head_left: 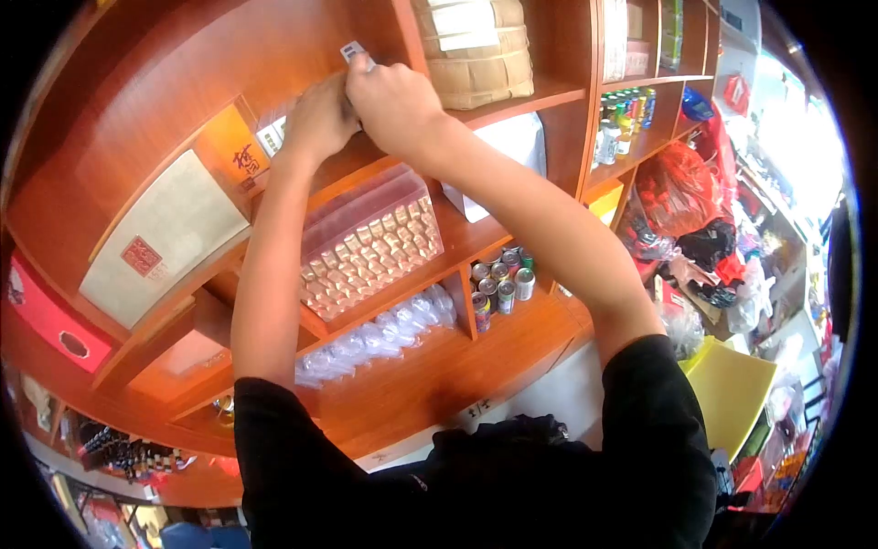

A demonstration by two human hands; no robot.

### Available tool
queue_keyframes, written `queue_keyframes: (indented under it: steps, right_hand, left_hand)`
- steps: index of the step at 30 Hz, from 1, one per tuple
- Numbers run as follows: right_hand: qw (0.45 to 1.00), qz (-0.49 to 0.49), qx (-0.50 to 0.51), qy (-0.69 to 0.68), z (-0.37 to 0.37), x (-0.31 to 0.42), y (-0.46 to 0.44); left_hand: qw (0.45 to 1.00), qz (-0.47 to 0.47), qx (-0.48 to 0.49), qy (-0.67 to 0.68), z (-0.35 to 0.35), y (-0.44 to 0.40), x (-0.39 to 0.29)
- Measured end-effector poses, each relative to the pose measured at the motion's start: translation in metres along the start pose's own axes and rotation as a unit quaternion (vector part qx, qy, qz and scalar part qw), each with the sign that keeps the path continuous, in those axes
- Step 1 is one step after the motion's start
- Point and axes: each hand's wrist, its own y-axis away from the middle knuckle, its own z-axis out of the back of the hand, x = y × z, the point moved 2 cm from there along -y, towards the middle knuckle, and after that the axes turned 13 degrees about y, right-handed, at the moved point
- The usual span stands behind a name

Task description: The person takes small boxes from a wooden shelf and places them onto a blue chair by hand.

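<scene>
Both my hands are raised to an upper compartment of the wooden shelf (165,82), close together and touching. My right hand (391,99) is closed, its thumb against a small white-and-grey pack (352,51) that sticks out above it. My left hand (320,123) is curled just left of it, its fingertips hidden behind the hand. Beside the left hand a white box with green marks (273,135) shows in part. An orange box with dark lettering (233,151) and a pale box with a red seal (165,238) stand further left.
Below my hands are a carton of gold-wrapped pieces (375,247), clear plastic-wrapped items (384,334) and several drink cans (498,282). A woven-wrapped bundle (476,55) sits upper right. Red plastic bags (677,188) and a yellow sheet (727,393) crowd the right side.
</scene>
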Motion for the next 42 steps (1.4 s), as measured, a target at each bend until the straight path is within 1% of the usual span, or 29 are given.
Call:
queue_keyframes:
  steps: [4,9,11,13,15,17,18,19,20,21,22,23,24,25,26,27,28,29,30,31,33,35,36,37,38,39,40,41,42]
  right_hand:
    - [0.995,-0.041,0.071,-0.05,-0.009,0.003,-0.008]
    - [0.964,0.005,0.225,-0.143,0.002,-0.004,-0.02]
    - [0.971,0.041,0.19,-0.137,0.006,-0.008,-0.017]
    - [0.981,0.095,0.138,-0.097,-0.033,0.011,-0.044]
    - [0.977,0.067,0.181,-0.092,-0.016,0.003,-0.042]
    - [0.965,0.125,0.231,0.002,0.013,-0.001,-0.038]
    - [0.977,0.115,0.179,0.012,-0.021,0.007,-0.054]
    - [0.972,0.137,0.185,0.037,-0.055,0.009,-0.067]
    - [0.962,0.145,0.223,0.06,-0.064,0.01,-0.074]
    - [0.973,0.141,0.176,0.043,-0.07,0.005,-0.074]
    - [0.982,0.138,0.127,0.027,-0.073,0.0,-0.073]
    - [0.988,0.135,0.079,0.012,-0.077,-0.005,-0.072]
    - [0.992,0.104,0.038,-0.057,-0.045,0.001,-0.05]
    - [0.993,0.05,0.086,-0.06,-0.02,0.01,-0.03]
    - [0.985,0.027,-0.04,-0.165,0.02,0.027,0.013]
    - [0.952,0.034,-0.013,-0.303,-0.001,0.028,0.072]
    - [0.893,0.033,0.015,-0.448,-0.023,0.029,0.13]
    - [0.821,0.025,0.041,-0.569,-0.044,0.029,0.189]
    - [0.853,0.066,-0.24,-0.459,-0.065,0.062,0.253]
    - [0.852,0.049,-0.248,-0.458,-0.075,0.094,0.302]
    - [0.855,0.016,-0.009,-0.518,-0.098,0.168,0.395]
    - [0.825,0.039,0.226,-0.516,-0.111,0.237,0.48]
    - [0.802,0.076,0.306,-0.508,-0.112,0.27,0.512]
    - [0.77,0.117,0.371,-0.506,-0.114,0.301,0.53]
    - [0.711,0.132,0.441,-0.531,-0.116,0.332,0.54]
    - [0.5,0.01,0.575,-0.648,-0.143,0.377,0.55]
    - [0.285,-0.163,0.66,-0.676,-0.138,0.424,0.544]
    - [0.484,0.087,0.572,-0.656,-0.128,0.446,0.528]
    - [0.627,0.326,0.409,-0.577,-0.063,0.48,0.483]
  left_hand:
    - [1.0,-0.012,-0.006,0.006,-0.007,-0.006,0.007]
    - [0.997,0.0,0.004,-0.071,-0.012,0.004,-0.007]
    - [0.995,0.044,-0.014,-0.094,-0.012,0.007,-0.012]
    - [0.975,0.047,0.062,-0.209,-0.022,-0.006,0.008]
    - [0.993,0.043,0.037,-0.105,-0.033,-0.013,0.023]
    - [0.996,0.084,0.002,-0.031,-0.031,-0.007,0.014]
    - [0.994,0.069,-0.043,-0.07,-0.028,-0.001,0.011]
    - [0.993,0.025,-0.08,-0.085,-0.013,0.015,-0.005]
    - [0.984,-0.013,-0.174,-0.033,-0.003,0.034,-0.019]
    - [0.986,0.019,-0.165,0.015,0.017,0.057,-0.041]
    - [0.979,0.041,-0.197,-0.028,0.032,0.088,-0.063]
    - [0.969,0.004,-0.249,-0.002,0.039,0.122,-0.075]
    - [0.966,0.03,-0.252,0.053,0.041,0.163,-0.088]
    - [0.956,0.039,-0.267,0.114,0.04,0.212,-0.101]
    - [0.955,0.093,-0.243,0.14,0.023,0.268,-0.106]
    - [0.94,0.148,-0.217,0.218,0.007,0.329,-0.114]
    - [0.932,0.21,-0.212,0.205,-0.007,0.399,-0.126]
    - [0.923,0.296,-0.126,0.21,-0.03,0.475,-0.127]
    - [0.829,0.412,-0.165,0.339,-0.087,0.591,-0.132]
    - [0.786,0.571,-0.031,0.236,-0.069,0.675,-0.174]
    - [0.629,0.768,0.088,0.084,-0.081,0.876,-0.282]
    - [0.381,0.908,0.052,0.166,-0.015,0.976,-0.392]
    - [0.314,0.949,0.033,0.006,0.006,1.021,-0.44]
    - [0.274,0.955,-0.039,-0.108,0.057,0.992,-0.464]
    - [0.224,0.944,-0.098,-0.221,0.122,0.948,-0.479]
    - [0.236,0.921,-0.169,-0.26,0.147,0.954,-0.489]
    - [0.252,0.89,-0.235,-0.3,0.169,0.959,-0.497]
    - [0.249,0.876,-0.269,-0.315,0.183,0.966,-0.496]
    - [0.25,0.858,-0.303,-0.33,0.197,0.964,-0.484]
